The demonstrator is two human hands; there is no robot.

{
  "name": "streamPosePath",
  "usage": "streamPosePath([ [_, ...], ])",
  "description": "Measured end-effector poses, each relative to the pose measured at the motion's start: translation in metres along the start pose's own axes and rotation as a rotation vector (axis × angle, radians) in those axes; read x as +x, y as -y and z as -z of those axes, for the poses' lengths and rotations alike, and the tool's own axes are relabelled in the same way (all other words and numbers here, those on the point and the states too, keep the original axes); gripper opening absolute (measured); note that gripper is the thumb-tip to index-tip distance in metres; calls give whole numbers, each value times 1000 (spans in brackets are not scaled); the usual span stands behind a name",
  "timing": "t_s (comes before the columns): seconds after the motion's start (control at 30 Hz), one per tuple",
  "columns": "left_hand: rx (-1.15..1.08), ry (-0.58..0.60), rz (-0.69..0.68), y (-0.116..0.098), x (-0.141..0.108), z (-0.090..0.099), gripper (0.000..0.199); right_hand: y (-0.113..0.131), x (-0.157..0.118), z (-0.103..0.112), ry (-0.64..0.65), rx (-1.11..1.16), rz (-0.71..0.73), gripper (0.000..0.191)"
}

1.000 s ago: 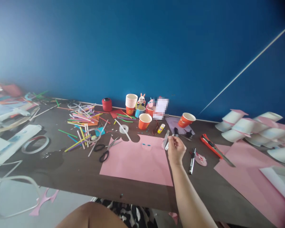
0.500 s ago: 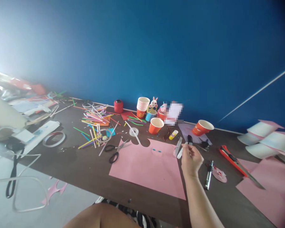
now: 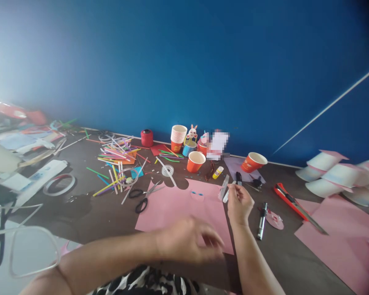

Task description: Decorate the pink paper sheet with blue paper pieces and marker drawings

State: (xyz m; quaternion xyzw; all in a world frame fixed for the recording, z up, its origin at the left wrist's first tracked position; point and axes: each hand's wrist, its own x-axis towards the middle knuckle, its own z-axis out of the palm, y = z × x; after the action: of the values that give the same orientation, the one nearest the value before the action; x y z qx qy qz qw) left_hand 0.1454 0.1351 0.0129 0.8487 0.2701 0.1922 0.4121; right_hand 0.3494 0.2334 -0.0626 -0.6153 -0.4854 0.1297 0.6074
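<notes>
My right hand (image 3: 240, 203) is closed at the right edge of the pink paper sheet (image 3: 172, 213), its fingertips pinched together. Whatever they hold is hidden. Right by those fingertips are a pale narrow strip (image 3: 223, 187) and a black-capped marker (image 3: 239, 178); I cannot tell whether the hand grips either. Over the front of the sheet is my left hand (image 3: 197, 241), blurred, its fingers apart and nothing visible in them. A small pink cutout with blue marks (image 3: 197, 195) lies on the sheet. Black-handled scissors (image 3: 142, 197) overlap its left edge.
Paper cups (image 3: 196, 162) stand behind the sheet, near a glue stick (image 3: 218, 172) and a tape roll (image 3: 167, 170). Coloured straws (image 3: 118, 151) lie scattered to the left. On the right are a silver marker (image 3: 262, 221), a red utility knife (image 3: 295, 201) and taped-together cups (image 3: 332, 176).
My left hand has come into view from the lower left, over the pink sheet. My right hand keeps its pinch in about the same place. The whole view has shifted slightly.
</notes>
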Motion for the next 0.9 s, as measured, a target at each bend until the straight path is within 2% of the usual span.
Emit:
streamPosePath([
  [0.07, 165, -304, 118, 33, -8, 41, 24, 1, -1, 0, 3, 13, 1, 24],
  [0.13, 399, -476, 262, 65, -20, 81, 22, 1, 0, -1, 9, 23, 0, 23],
  [0.17, 523, -523, 354, 80, -28, 97, 24, 0, 0, -1, 18, 27, -5, 23],
  [0.23, 772, -438, 525, 103, -44, 123, 26, -2, 0, -1, 37, 32, -18, 23],
  [0.27, 810, -416, 551, 111, -51, 130, 26, -3, 1, -1, 43, 35, -25, 24],
  [0.37, 862, -391, 573, 124, -69, 139, 29, -5, 1, -1, 48, 43, -40, 26],
  [0.53, 978, -350, 557, 127, -88, 134, 52, -3, 1, 0, 48, 33, -50, 27],
  [0.63, 1013, -330, 605, 130, -98, 136, 58, -3, 0, 0, 58, 42, -57, 26],
  [0.8, 1150, -412, 674, 133, -108, 142, 57, -3, 0, -2, 70, 78, -68, 24],
  [0.9, 1178, -383, 644, 131, -104, 140, 44, 0, -1, -2, 75, 94, -65, 24],
])
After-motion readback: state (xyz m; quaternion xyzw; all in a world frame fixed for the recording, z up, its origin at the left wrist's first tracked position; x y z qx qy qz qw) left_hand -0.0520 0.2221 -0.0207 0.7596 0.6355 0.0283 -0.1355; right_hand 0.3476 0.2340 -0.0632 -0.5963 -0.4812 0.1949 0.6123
